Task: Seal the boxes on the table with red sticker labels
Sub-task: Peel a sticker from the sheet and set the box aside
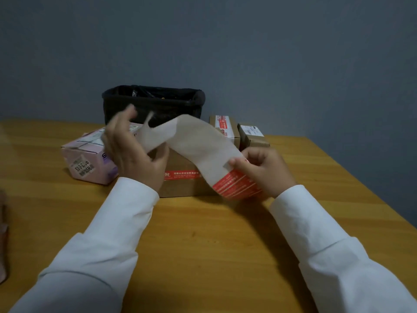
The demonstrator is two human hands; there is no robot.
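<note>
I hold a long sticker strip (198, 143) in the air over the table. Its pale backing paper curves up between my hands; its red printed label end (237, 186) hangs by my right hand (264, 170), which pinches it. My left hand (133, 152) grips the other, pale end, blurred. Behind the strip stands a brown cardboard box (182, 184) with a red label on its front edge. A pink box (90, 159) lies to its left. Two small brown boxes (225, 129) (252, 136) stand at the back right, one bearing a red and white label.
A black fabric bin (153, 105) stands at the back against the grey wall. The wooden table's (203, 233) right edge runs diagonally at the right. A pinkish object (3, 240) shows at the left frame edge.
</note>
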